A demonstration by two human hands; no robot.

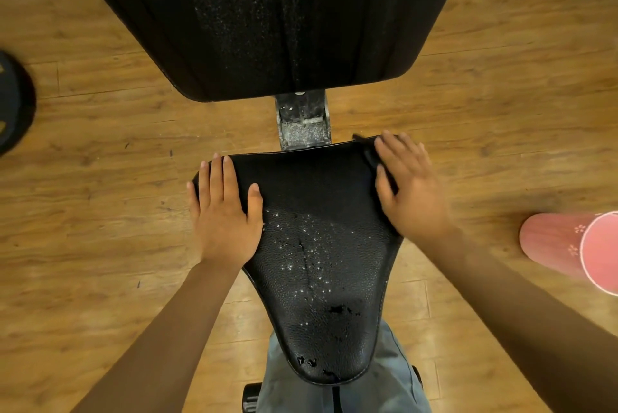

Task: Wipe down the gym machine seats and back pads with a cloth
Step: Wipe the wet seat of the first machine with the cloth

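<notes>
Black cloth (pixel 301 178) lies across the black leather seat (pixel 321 295), flattened under my left hand (pixel 224 212) and right hand (pixel 411 192), fingers straight.

You have a wood plank floor (pixel 100 132) under everything. At your far left edge lies a dark round weight plate (pixel 13 101), partly cut off. At your right stands a pink cup (pixel 575 249) with small flower marks, on the floor.

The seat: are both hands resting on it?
Yes, the left hand and right hand lie flat on the black seat.
</notes>
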